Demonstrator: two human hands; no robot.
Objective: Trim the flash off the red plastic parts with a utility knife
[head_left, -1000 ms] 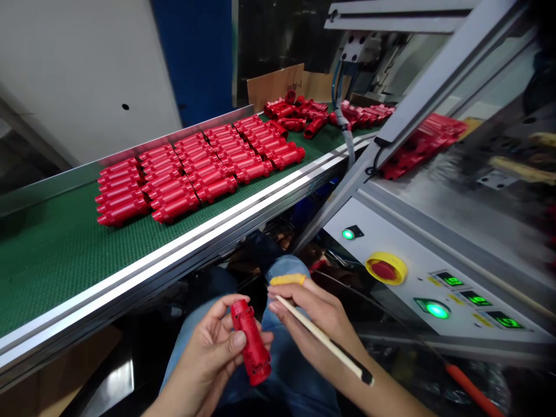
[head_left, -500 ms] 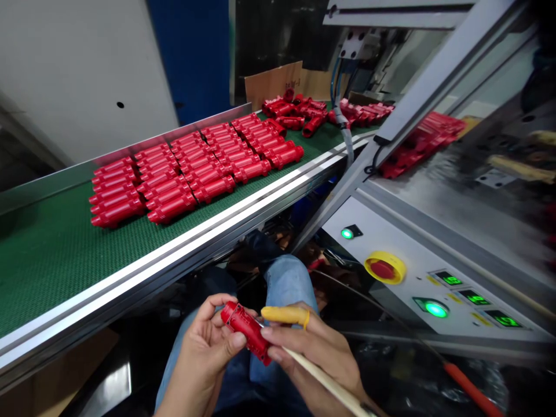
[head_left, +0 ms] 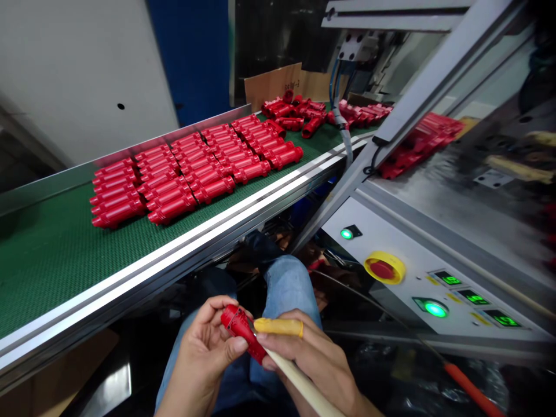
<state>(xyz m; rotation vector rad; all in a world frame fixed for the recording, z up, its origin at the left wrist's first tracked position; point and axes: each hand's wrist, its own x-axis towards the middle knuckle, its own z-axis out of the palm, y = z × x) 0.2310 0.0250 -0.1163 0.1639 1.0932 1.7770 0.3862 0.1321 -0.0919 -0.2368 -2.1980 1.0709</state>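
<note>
Red moulded plastic housing, turned from upright to lying crosswise, gripped between the curled fingers and thumb of the left hand. Right hand fingers close around a pale-handled pick, its tip at the housing; yellow finger cot on the forefinger.

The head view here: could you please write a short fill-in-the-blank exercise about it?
The left hand holds a ____ plastic part. A ____ finger cot covers one finger of the right hand, which holds a pale-handled tool. The rows of parts lie on a ____ conveyor belt.
Missing words: red; yellow; green.
</note>
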